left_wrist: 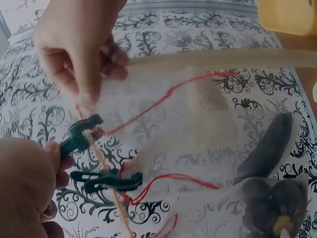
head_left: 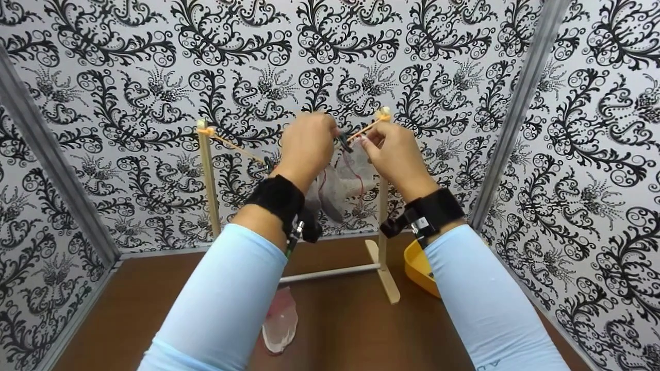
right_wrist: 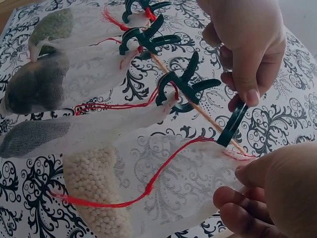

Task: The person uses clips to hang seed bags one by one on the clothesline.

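Observation:
My left hand (head_left: 309, 141) pinches a dark green clip (left_wrist: 79, 136) at an orange cord (head_left: 232, 144). The clip sits over the cord, right at the top edge of a white mesh bag (right_wrist: 168, 168) with a red drawstring. That bag has small white beads (right_wrist: 94, 183) in its bottom. Close by on the right, my right hand (head_left: 394, 152) pinches the bag's top corner between thumb and fingers. Further left along the cord, several more mesh bags hang from green clips, one with a long dark content (right_wrist: 37, 136), one with dark round lumps (right_wrist: 37, 82).
Two wooden posts, the left post (head_left: 209, 180) and right post (head_left: 383, 221), hold the cord, with a white bar (head_left: 330, 273) low between them. A yellow basin (head_left: 417, 268) stands right. A pinkish mesh bag (head_left: 281, 319) lies on the brown table (head_left: 356, 330). Patterned walls enclose the space.

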Available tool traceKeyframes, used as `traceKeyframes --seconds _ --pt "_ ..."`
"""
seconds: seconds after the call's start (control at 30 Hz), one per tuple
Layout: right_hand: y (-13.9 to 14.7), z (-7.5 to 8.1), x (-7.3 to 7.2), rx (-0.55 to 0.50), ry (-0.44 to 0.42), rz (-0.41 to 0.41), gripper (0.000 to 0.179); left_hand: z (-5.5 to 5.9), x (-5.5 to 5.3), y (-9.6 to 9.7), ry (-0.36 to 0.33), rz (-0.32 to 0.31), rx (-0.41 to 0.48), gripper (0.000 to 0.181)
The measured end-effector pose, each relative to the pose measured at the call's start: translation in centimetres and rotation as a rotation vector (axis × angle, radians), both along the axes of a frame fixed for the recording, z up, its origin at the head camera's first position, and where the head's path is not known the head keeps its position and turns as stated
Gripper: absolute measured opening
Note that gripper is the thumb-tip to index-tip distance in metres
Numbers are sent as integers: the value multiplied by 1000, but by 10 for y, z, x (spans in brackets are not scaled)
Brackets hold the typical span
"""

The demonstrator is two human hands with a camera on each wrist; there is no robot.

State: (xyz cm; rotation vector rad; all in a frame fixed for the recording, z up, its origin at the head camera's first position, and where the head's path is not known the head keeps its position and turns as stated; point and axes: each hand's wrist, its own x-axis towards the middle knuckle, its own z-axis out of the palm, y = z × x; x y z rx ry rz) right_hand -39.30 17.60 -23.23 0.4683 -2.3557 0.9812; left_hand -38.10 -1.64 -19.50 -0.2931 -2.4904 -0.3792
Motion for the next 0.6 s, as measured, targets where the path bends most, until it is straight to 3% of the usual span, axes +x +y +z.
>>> traceKeyframes --seconds 0.2,0.3,0.47,0.6 --pt "3 -1 0 -43 26 54 6 -4 7 10 68 -12 -129 17" --pt "4 -2 -1 -27 35 59 9 -3 9 12 31 7 -191 18" --pt "5 -5 0 2 31 42 11 -3 14 13 -57 2 -301 42" --pt "5 -9 0 2 21 54 12 -3 24 7 -51 -31 -296 46"
